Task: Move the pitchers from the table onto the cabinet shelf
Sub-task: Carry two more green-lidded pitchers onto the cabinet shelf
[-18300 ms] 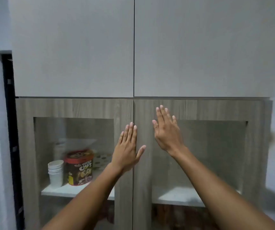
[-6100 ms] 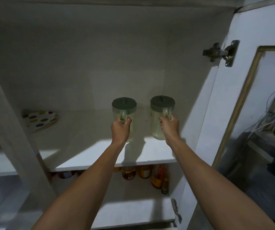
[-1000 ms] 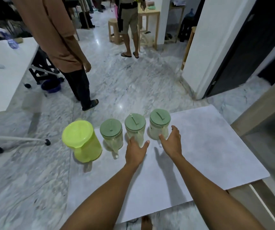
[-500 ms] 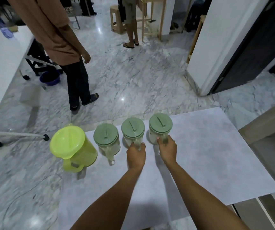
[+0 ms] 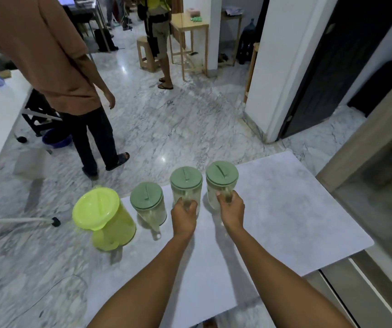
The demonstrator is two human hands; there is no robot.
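Note:
Several pitchers stand in a row along the far edge of the white table (image 5: pixel 285 221). A lime-yellow pitcher (image 5: pixel 103 218) is at the left, then a clear pitcher with a green lid (image 5: pixel 148 202), its handle pointing at me. My left hand (image 5: pixel 184 215) is closed around the handle of the third pitcher (image 5: pixel 186 183). My right hand (image 5: pixel 230 209) grips the handle of the rightmost pitcher (image 5: pixel 222 177). Both held pitchers are upright; whether they touch the table I cannot tell.
A person in a brown shirt (image 5: pixel 55 67) stands on the marble floor just beyond the table's left end. Another person (image 5: pixel 159 36) stands farther back by a wooden table (image 5: pixel 190 27). A wood-framed cabinet door (image 5: pixel 368 143) is at the right.
One second ago my hands were open in front of the pitchers; they have since closed on the two right-hand pitchers' handles. The view has tilted up slightly.

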